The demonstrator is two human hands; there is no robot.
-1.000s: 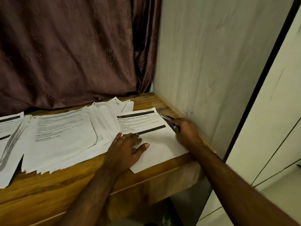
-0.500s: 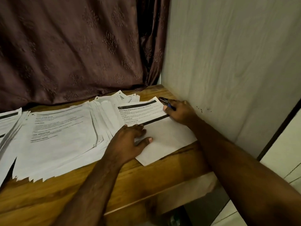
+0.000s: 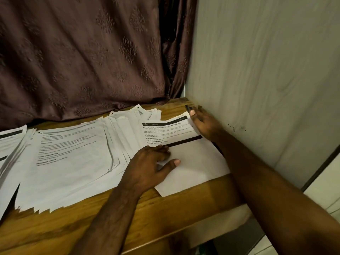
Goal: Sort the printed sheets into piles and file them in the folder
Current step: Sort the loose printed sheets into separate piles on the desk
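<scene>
A printed sheet (image 3: 165, 131) with a black header lies at the right end of the wooden table (image 3: 55, 227), on top of a blank white sheet (image 3: 195, 162). My left hand (image 3: 150, 166) rests on the blank sheet, its bent fingertips at the printed sheet's lower edge and its thumb stretched out. My right hand (image 3: 206, 126) sits at the printed sheet's far right corner, against the wall, and holds a dark pen (image 3: 188, 107). A big pile of printed sheets (image 3: 73, 153) lies to the left. No folder is recognisable.
More sheets are fanned out (image 3: 125, 129) between the big pile and the printed sheet, and another pile (image 3: 9, 142) runs off the left edge. A brown curtain (image 3: 82, 61) hangs behind the table. A pale wood panel (image 3: 257, 80) closes the right side.
My right hand with the pen has slid from the sheet's right edge up to its far corner by the wall. My left hand has stayed on the paper.
</scene>
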